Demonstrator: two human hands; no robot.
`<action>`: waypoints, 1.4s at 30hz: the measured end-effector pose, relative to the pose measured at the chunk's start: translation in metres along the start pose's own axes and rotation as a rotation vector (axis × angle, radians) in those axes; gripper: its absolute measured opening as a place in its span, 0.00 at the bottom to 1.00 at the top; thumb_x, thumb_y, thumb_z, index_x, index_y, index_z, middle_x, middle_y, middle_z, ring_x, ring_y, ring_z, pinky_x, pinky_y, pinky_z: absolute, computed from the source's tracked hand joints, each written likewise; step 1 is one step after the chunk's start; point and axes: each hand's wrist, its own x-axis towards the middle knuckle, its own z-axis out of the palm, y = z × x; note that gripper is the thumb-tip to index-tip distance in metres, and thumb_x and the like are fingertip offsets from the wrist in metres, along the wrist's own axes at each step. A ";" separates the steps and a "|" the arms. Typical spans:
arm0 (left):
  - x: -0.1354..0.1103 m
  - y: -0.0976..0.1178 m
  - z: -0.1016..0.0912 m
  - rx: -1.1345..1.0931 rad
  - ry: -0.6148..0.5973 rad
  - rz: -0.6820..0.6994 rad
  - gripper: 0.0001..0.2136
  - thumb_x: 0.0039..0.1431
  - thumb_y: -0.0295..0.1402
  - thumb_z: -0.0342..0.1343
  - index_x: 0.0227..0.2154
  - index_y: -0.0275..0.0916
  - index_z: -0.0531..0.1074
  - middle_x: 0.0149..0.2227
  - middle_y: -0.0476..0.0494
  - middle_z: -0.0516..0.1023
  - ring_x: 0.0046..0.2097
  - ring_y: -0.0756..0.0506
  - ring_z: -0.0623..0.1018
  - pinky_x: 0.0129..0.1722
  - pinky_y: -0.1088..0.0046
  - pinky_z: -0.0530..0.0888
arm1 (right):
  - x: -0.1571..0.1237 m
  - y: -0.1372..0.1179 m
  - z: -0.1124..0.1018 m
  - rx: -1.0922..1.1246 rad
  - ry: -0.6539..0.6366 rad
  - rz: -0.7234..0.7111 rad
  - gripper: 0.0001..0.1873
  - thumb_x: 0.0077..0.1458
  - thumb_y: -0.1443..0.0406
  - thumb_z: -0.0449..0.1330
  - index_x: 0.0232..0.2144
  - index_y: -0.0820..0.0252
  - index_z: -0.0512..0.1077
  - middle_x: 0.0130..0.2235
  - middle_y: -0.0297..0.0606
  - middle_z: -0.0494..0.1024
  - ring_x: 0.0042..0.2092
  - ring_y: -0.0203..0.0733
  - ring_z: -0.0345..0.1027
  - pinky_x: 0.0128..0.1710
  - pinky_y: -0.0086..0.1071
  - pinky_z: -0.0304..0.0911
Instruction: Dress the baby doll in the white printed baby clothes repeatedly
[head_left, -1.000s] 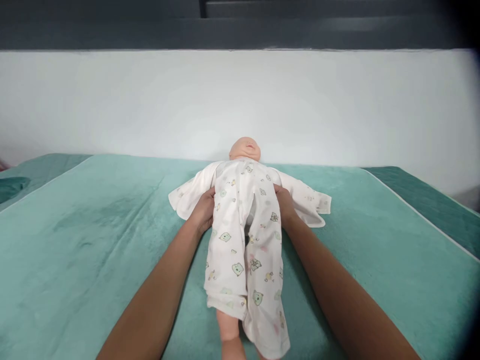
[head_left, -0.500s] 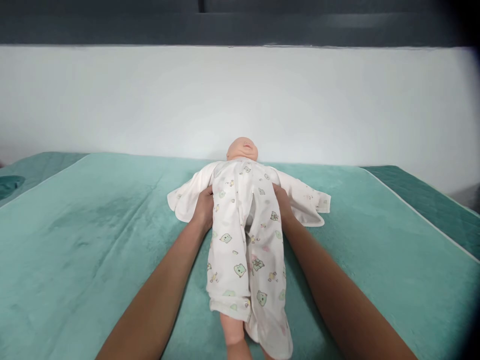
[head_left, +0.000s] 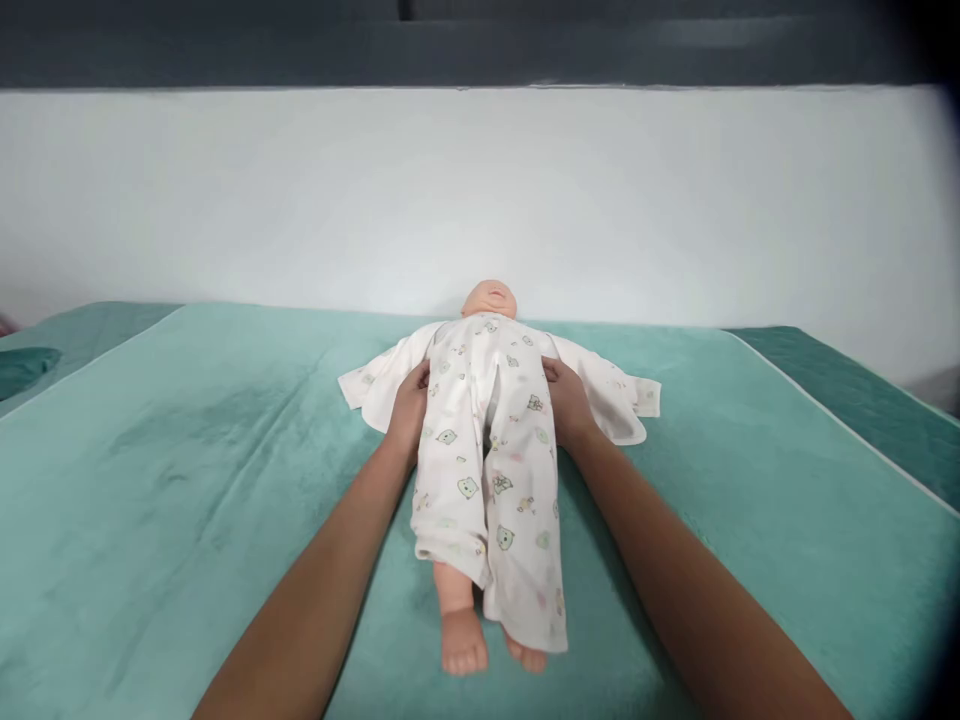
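A baby doll (head_left: 491,299) lies on its back, head away from me, on a teal plush cover. It wears white printed baby pants (head_left: 459,455) and a white printed top, whose sleeves (head_left: 641,395) spread out to both sides. Along the left side of the doll's hips, my left hand (head_left: 409,405) is closed on the pants, its fingertips mostly hidden. My right hand (head_left: 566,400) grips the opposite side with bent fingers. Below the rolled left cuff one bare foot (head_left: 463,643) shows fully; only the toes of the other foot (head_left: 526,655) emerge from the longer right leg.
The teal cover (head_left: 210,480) spreads widely around the doll, with creases at left. Darker green strips (head_left: 862,400) run along its sides. Behind the far edge rises a white wall (head_left: 480,190) with a dark band (head_left: 225,45) above it.
The doll's legs and pants have moved down onto the cover and away from me, so both feet now show. My hands have stayed at its sides.
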 end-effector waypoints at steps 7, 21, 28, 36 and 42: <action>-0.085 0.002 -0.026 0.172 0.154 0.015 0.12 0.58 0.35 0.56 0.44 0.40 0.73 0.49 0.42 0.77 0.51 0.43 0.75 0.53 0.64 0.70 | -0.082 -0.019 -0.013 0.000 0.082 -0.127 0.20 0.58 0.63 0.55 0.53 0.54 0.68 0.57 0.42 0.71 0.56 0.46 0.67 0.56 0.44 0.62; -0.198 0.006 -0.041 0.513 0.009 0.101 0.09 0.65 0.37 0.49 0.40 0.41 0.70 0.39 0.47 0.73 0.41 0.46 0.73 0.43 0.68 0.69 | -0.205 -0.075 0.009 -0.783 -0.338 -0.456 0.03 0.59 0.64 0.58 0.35 0.58 0.70 0.38 0.40 0.76 0.43 0.47 0.68 0.42 0.40 0.59; -0.217 0.034 -0.035 0.468 -0.027 0.276 0.06 0.64 0.34 0.49 0.35 0.41 0.69 0.36 0.48 0.71 0.40 0.47 0.72 0.42 0.71 0.67 | -0.196 -0.086 0.003 -0.825 -0.421 -0.623 0.04 0.58 0.71 0.56 0.33 0.59 0.70 0.35 0.37 0.75 0.40 0.43 0.67 0.41 0.35 0.56; -0.256 0.031 -0.067 0.751 -0.106 0.423 0.05 0.59 0.25 0.49 0.33 0.41 0.67 0.35 0.48 0.71 0.38 0.47 0.72 0.39 0.72 0.69 | -0.238 -0.089 -0.035 -0.618 -0.579 -0.718 0.03 0.60 0.69 0.56 0.34 0.58 0.69 0.35 0.34 0.73 0.40 0.39 0.66 0.43 0.34 0.59; -0.265 0.030 -0.062 0.854 -0.055 0.536 0.08 0.58 0.24 0.48 0.37 0.42 0.68 0.38 0.44 0.72 0.42 0.43 0.72 0.40 0.67 0.70 | -0.243 -0.047 -0.074 -0.406 -0.337 -0.374 0.11 0.59 0.71 0.55 0.44 0.54 0.68 0.43 0.37 0.73 0.41 0.38 0.68 0.42 0.33 0.65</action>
